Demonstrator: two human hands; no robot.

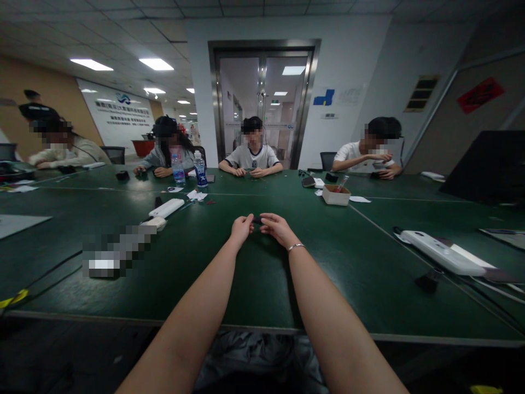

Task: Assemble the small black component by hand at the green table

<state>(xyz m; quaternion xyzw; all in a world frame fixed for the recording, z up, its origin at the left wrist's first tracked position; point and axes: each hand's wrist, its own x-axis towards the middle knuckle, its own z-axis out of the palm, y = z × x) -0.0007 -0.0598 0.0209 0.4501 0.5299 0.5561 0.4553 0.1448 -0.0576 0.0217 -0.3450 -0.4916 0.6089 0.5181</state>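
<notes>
Both my arms reach forward over the green table [262,273], and my hands meet near its middle. A small dark object [257,220] spans the short gap between them; its kind is too small to make out. My left hand [243,229] pinches its left end between thumb and fingers. On the other side, my right hand [277,226] has its fingers closed around the right end, partly hiding it. A silver bracelet [296,247] circles my right wrist.
White power strips [167,208] lie left, and a white device [441,251] with cables lies right. Farther back stand a small box [336,195], a blue-labelled bottle [200,171] and a clear bottle [178,168]. Several people sit across the table. A dark monitor [488,169] is at far right.
</notes>
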